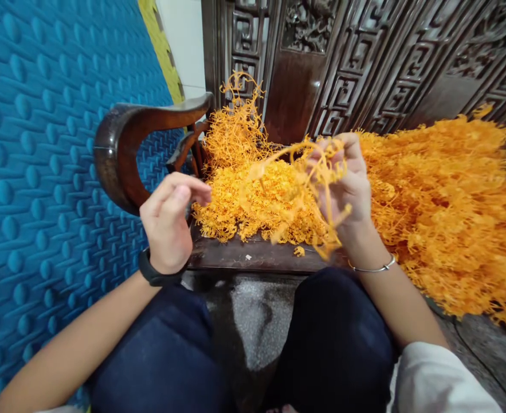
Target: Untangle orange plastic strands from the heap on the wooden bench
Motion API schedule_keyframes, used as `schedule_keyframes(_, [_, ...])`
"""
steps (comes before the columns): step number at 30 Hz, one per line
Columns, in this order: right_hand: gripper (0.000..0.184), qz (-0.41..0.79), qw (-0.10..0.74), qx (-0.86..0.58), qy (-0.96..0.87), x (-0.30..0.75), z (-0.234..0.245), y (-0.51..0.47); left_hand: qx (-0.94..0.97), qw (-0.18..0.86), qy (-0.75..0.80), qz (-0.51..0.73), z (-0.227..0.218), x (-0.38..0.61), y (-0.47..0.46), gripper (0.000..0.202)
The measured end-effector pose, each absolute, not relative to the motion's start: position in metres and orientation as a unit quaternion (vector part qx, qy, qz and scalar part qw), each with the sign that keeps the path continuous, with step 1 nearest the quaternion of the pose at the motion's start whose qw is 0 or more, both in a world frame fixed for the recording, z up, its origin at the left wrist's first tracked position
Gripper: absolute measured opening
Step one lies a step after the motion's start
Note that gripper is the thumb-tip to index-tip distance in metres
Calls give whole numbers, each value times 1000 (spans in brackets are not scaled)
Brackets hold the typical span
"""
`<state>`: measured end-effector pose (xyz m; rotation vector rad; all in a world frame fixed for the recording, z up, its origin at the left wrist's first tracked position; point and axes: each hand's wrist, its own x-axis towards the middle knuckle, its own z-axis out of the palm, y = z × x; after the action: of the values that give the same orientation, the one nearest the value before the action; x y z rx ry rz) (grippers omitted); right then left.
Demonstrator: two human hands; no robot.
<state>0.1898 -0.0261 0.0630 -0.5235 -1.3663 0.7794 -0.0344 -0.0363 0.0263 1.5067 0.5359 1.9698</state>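
My right hand (353,186) is closed round a tangle of orange curly, branching strands (328,172), raised above the seat. Loose ends of these strands hang down past the palm, and one long strand arches to the left, blurred by motion. My left hand (169,215) is at the left edge of the seat, fingers loosely bent and apart from the thumb, with nothing visible in it. Between the two hands, a heap of similar orange curly pieces (253,201) lies on the dark wooden seat (235,254). What exactly the pieces are made of, I cannot tell.
A curved wooden armrest (117,155) rises at the left, beside a blue textured mat (42,201). Behind stands a carved dark wooden backrest (295,86). A much larger orange pile (446,212) spreads at the right. My knees are close to the seat's front edge.
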Motion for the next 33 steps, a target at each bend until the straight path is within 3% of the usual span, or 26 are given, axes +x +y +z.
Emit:
schedule_keyframes(3, [17,443,568,-201,-664,178,60,-36,570,386,202,697,30,-32,-39,39])
schedule_keyframes(6, [15,486,482,-222,-695,166,54,-42,659,479,223,536,30,-32,-43,56])
schedule_keyframes(10, [11,442,447,-258,-733,154,48,-42,702,501,289,415,28,-28,-47,29])
schedule_keyframes(13, [9,373,459,-278,-757,152,47,-39,713,469,328,405,28,-24,-47,16])
schedule_keyframes(22, [11,363,538,-359,-671,153,42,-29,736,415,342,411,31,-18,-39,24])
schedule_keyframes(33, [8,281,611,-400,-623,151,51,-24,677,467,315,473,36,1,-33,23])
